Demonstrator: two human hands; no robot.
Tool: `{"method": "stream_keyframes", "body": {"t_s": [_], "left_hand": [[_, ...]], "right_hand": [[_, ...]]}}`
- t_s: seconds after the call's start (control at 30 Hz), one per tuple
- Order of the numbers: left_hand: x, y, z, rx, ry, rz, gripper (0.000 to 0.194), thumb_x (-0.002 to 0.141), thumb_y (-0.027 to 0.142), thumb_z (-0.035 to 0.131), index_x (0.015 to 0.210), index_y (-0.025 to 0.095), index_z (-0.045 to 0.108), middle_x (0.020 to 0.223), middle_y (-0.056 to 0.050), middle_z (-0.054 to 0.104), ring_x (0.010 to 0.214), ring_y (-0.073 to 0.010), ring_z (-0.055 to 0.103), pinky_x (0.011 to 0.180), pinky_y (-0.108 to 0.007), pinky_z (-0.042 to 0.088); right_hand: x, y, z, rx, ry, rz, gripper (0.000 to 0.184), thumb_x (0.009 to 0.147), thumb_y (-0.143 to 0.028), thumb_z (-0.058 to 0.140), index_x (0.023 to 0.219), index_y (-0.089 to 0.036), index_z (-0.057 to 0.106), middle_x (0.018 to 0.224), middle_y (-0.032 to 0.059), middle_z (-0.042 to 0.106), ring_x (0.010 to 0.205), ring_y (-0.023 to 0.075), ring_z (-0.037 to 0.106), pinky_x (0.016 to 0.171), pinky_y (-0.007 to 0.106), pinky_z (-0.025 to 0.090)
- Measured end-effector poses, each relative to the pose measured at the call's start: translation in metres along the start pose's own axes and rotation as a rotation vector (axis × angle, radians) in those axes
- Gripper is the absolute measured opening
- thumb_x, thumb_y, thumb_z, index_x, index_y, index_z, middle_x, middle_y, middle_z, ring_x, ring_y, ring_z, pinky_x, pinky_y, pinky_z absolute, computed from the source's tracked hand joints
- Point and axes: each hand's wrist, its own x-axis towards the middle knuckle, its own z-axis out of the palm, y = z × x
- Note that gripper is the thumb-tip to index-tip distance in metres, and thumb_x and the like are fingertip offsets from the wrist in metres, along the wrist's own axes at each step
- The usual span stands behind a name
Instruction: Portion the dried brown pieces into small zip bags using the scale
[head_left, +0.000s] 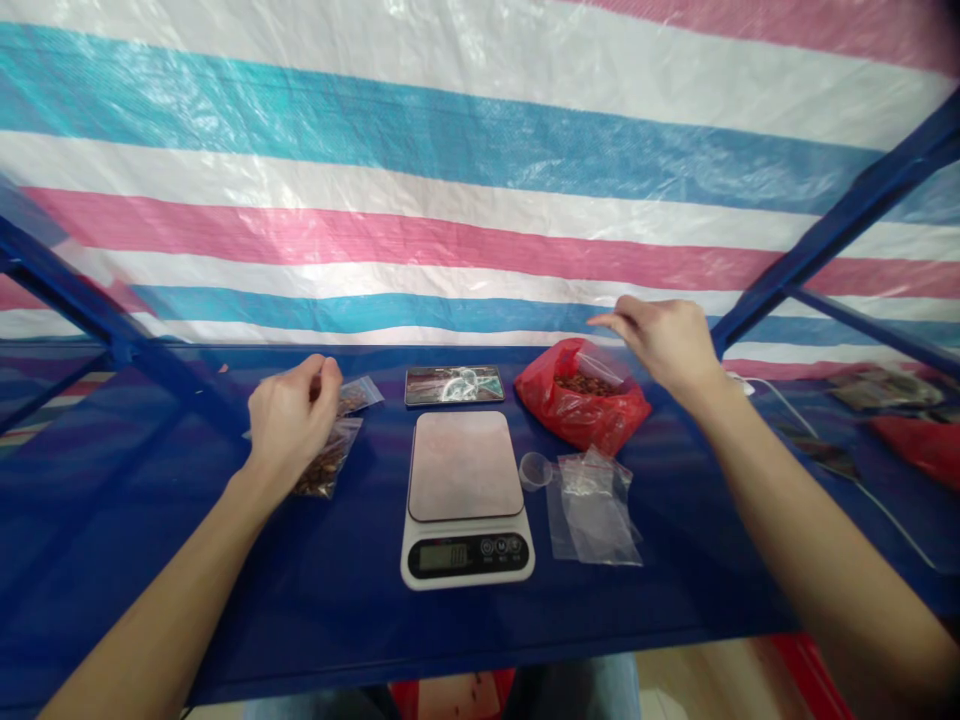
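Note:
My left hand [292, 410] is closed, its fingers curled in above small clear bags at the left. One clear bag [326, 465] holds brown beans or nuts; another small bag [360, 395] lies just behind it. My right hand [664, 345] is raised beside and above a red plastic bag [600, 420], fingers bent together and the thumb side pointing left. Whatever either hand holds is hidden or too small to name. Inside the open red bag are brown pieces [581, 384]. Between my hands stands a white kitchen scale [465, 470], its pan bare and its display reading about 0.0.
A small clear cup [535, 471] and flat clear zip bags [596, 510] lie right of the scale. Behind it rests a phone [454, 385]. Blue metal braces [840, 220] flank the blue table [337, 610]; a striped sheet [450, 180] hangs behind. A white cable [892, 520] runs at right.

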Motion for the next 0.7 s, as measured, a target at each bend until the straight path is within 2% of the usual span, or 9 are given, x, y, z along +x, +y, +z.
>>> {"method": "stream_keyframes", "body": {"t_s": [0.07, 0.17, 0.23, 0.33, 0.4, 0.43, 0.5, 0.6, 0.7], "left_hand": [[0.0, 0.002, -0.001, 0.001, 0.009, -0.006, 0.041, 0.105, 0.042, 0.038, 0.083, 0.021, 0.065, 0.064, -0.003, 0.055, 0.064, -0.0204, 0.055, 0.066, -0.031, 0.031], [-0.001, 0.005, -0.002, -0.001, 0.002, 0.001, 0.04, 0.104, 0.042, 0.038, 0.081, 0.021, 0.064, 0.066, -0.004, 0.058, 0.066, -0.0202, 0.057, 0.066, -0.03, 0.031], [-0.001, 0.006, -0.002, 0.005, 0.002, 0.01, 0.04, 0.104, 0.042, 0.038, 0.081, 0.021, 0.063, 0.066, -0.004, 0.058, 0.066, -0.02, 0.057, 0.066, -0.029, 0.031], [-0.002, 0.006, -0.001, 0.022, 0.001, 0.012, 0.039, 0.103, 0.042, 0.039, 0.08, 0.021, 0.062, 0.066, -0.004, 0.058, 0.066, -0.0199, 0.057, 0.066, -0.03, 0.03], [-0.002, 0.006, -0.001, 0.037, -0.003, 0.006, 0.039, 0.103, 0.041, 0.039, 0.079, 0.021, 0.063, 0.065, -0.004, 0.058, 0.066, -0.0203, 0.057, 0.066, -0.03, 0.03], [-0.002, 0.007, -0.002, 0.042, -0.006, 0.004, 0.039, 0.103, 0.041, 0.039, 0.079, 0.021, 0.063, 0.066, -0.004, 0.058, 0.067, -0.0206, 0.058, 0.066, -0.03, 0.03], [-0.001, 0.009, -0.004, 0.048, -0.006, -0.005, 0.039, 0.104, 0.04, 0.039, 0.081, 0.021, 0.064, 0.067, -0.005, 0.061, 0.069, -0.0215, 0.06, 0.067, -0.031, 0.031], [0.0, 0.009, -0.013, 0.062, -0.024, -0.049, 0.039, 0.105, 0.041, 0.039, 0.09, 0.021, 0.069, 0.073, -0.006, 0.066, 0.073, -0.0238, 0.063, 0.067, -0.032, 0.032], [-0.008, 0.002, -0.022, 0.068, -0.112, -0.042, 0.036, 0.103, 0.045, 0.044, 0.103, 0.022, 0.073, 0.086, -0.008, 0.074, 0.081, -0.0265, 0.069, 0.07, -0.032, 0.041]], "right_hand": [[-0.002, 0.005, -0.009, 0.151, 0.049, 0.051, 0.059, 0.102, -0.073, 0.05, 0.075, -0.023, 0.065, 0.058, 0.0055, 0.06, 0.054, 0.0196, 0.05, 0.062, 0.035, 0.03], [-0.018, 0.005, -0.029, 0.361, 0.088, 0.073, 0.045, 0.099, -0.066, 0.061, 0.082, -0.025, 0.067, 0.073, 0.0088, 0.07, 0.061, 0.0223, 0.059, 0.064, 0.038, 0.043], [-0.041, -0.003, -0.04, 0.426, 0.1, 0.052, 0.032, 0.097, -0.058, 0.068, 0.086, -0.028, 0.07, 0.08, 0.0096, 0.073, 0.067, 0.0268, 0.064, 0.066, 0.042, 0.049], [-0.095, -0.026, -0.046, 0.401, 0.121, 0.002, 0.005, 0.093, -0.042, 0.074, 0.092, -0.037, 0.075, 0.085, 0.0089, 0.074, 0.074, 0.0338, 0.07, 0.068, 0.05, 0.056], [-0.134, -0.043, -0.041, 0.388, 0.062, -0.103, 0.014, 0.095, -0.033, 0.071, 0.101, -0.044, 0.078, 0.097, 0.0093, 0.078, 0.085, 0.0376, 0.074, 0.073, 0.053, 0.06], [-0.152, -0.05, -0.036, 0.377, -0.034, -0.154, 0.02, 0.096, -0.032, 0.069, 0.108, -0.045, 0.078, 0.107, 0.0101, 0.079, 0.094, 0.0385, 0.075, 0.079, 0.053, 0.062], [-0.18, -0.06, -0.026, 0.369, -0.203, -0.248, 0.022, 0.099, -0.033, 0.067, 0.118, -0.038, 0.077, 0.128, 0.0121, 0.077, 0.116, 0.039, 0.074, 0.092, 0.056, 0.063], [-0.203, -0.065, -0.013, 0.389, -0.388, -0.289, 0.04, 0.102, -0.046, 0.065, 0.139, -0.03, 0.07, 0.152, 0.0165, 0.065, 0.138, 0.0387, 0.064, 0.106, 0.058, 0.06], [-0.21, -0.064, -0.01, 0.419, -0.442, -0.284, 0.054, 0.103, -0.054, 0.061, 0.151, -0.03, 0.062, 0.159, 0.0172, 0.06, 0.145, 0.0376, 0.059, 0.114, 0.057, 0.055]]}}
